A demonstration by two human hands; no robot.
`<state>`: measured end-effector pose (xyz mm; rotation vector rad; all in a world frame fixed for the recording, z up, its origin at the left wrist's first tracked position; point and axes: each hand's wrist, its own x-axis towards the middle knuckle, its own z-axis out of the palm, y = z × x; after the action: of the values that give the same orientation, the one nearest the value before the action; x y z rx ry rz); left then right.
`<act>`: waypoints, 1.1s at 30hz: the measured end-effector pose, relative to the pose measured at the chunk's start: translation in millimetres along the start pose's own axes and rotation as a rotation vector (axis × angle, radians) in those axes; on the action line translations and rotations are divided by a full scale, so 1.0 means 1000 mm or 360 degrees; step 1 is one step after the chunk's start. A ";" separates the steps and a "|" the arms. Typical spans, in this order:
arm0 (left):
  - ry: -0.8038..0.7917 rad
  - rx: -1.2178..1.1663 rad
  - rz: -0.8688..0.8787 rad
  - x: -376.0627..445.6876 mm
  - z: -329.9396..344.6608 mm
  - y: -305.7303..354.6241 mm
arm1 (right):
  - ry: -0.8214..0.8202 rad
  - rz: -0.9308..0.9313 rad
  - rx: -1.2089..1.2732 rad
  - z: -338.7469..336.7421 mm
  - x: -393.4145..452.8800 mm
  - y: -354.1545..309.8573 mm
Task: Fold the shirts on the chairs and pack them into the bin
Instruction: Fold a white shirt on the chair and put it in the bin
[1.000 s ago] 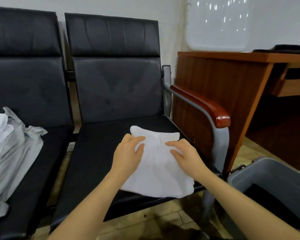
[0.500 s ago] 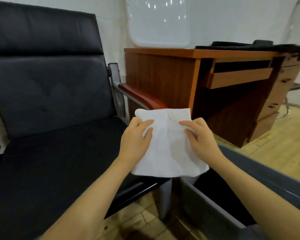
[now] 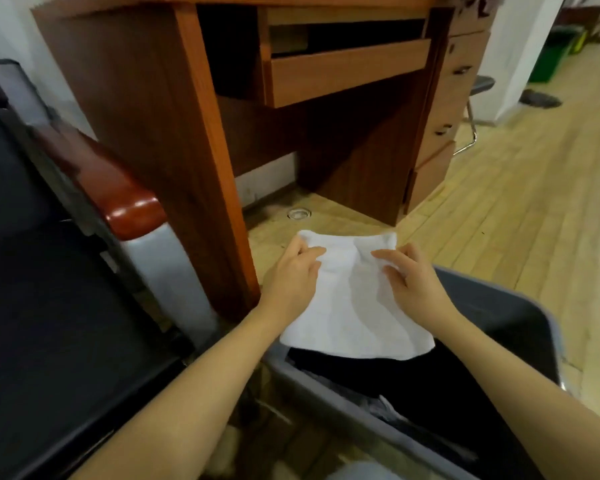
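Holding a folded white shirt (image 3: 352, 299) flat between both hands, above the near-left corner of the grey bin (image 3: 520, 306), not yet down inside it. Looks light and limp: a soft knit that sags at the unsupported near edge, so the fold likely opens if it's gripped at one point only. Best hold, in my judgement, is what's shown: one grip per side edge, near the far corners, keeping the stack taut and level. Left hand (image 3: 291, 275) pinches the left edge, thumb on top, fingers curled under. Right hand (image 3: 411, 278) grips the right edge, index and thumb lying on the cloth, other fingers bent. Both forearms reach forward, roughly parallel, wrists straight. Dark fabric already lies in the bin under the shirt. Black chair (image 3: 49, 306) with wooden armrest (image 3: 118, 188) sits left, brown worktop (image 3: 174, 116) behind.
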<state>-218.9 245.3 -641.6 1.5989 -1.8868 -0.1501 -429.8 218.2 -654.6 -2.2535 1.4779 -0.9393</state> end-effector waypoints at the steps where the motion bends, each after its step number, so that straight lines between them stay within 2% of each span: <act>1: -0.0084 -0.0013 -0.0052 0.003 0.018 -0.003 | -0.0049 0.0039 -0.0024 0.007 -0.004 0.017; 6: -0.0493 0.0133 -0.0185 0.009 0.099 -0.028 | -0.0295 0.0311 -0.0039 0.057 -0.026 0.080; 10: -0.0617 0.0265 -0.0129 0.018 0.145 -0.053 | -0.0362 0.0519 -0.0085 0.100 -0.036 0.112; 12: -0.0652 0.0356 -0.0155 0.025 0.166 -0.069 | -0.0402 0.0695 -0.0267 0.121 -0.035 0.123; 15: -0.0899 0.0839 0.0036 0.030 0.200 -0.092 | -0.0582 0.0853 -0.0621 0.154 -0.035 0.144; 17: -0.1071 0.0960 0.0195 0.028 0.221 -0.102 | -0.0572 0.0796 -0.0559 0.171 -0.034 0.158; 19: -0.1199 0.0951 0.0270 0.024 0.241 -0.108 | -0.0599 0.0618 -0.0481 0.187 -0.032 0.167; 21: -0.1326 0.0918 0.0227 0.021 0.256 -0.114 | -0.0661 0.0444 -0.0436 0.202 -0.030 0.171; 23: -0.1409 0.0923 0.0162 0.020 0.268 -0.122 | -0.0765 0.0391 -0.0446 0.212 -0.027 0.177; 27: -0.1516 0.0948 0.0092 0.033 0.275 -0.133 | -0.1038 0.0714 -0.0668 0.222 -0.031 0.205; 33: -0.1581 0.0800 0.0014 0.040 0.272 -0.132 | -0.1058 0.0833 -0.0668 0.215 -0.030 0.205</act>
<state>-255.9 90.3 -901.4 2.0596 -2.8432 -0.5942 -441.5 132.8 -940.7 -1.9406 1.8663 0.2768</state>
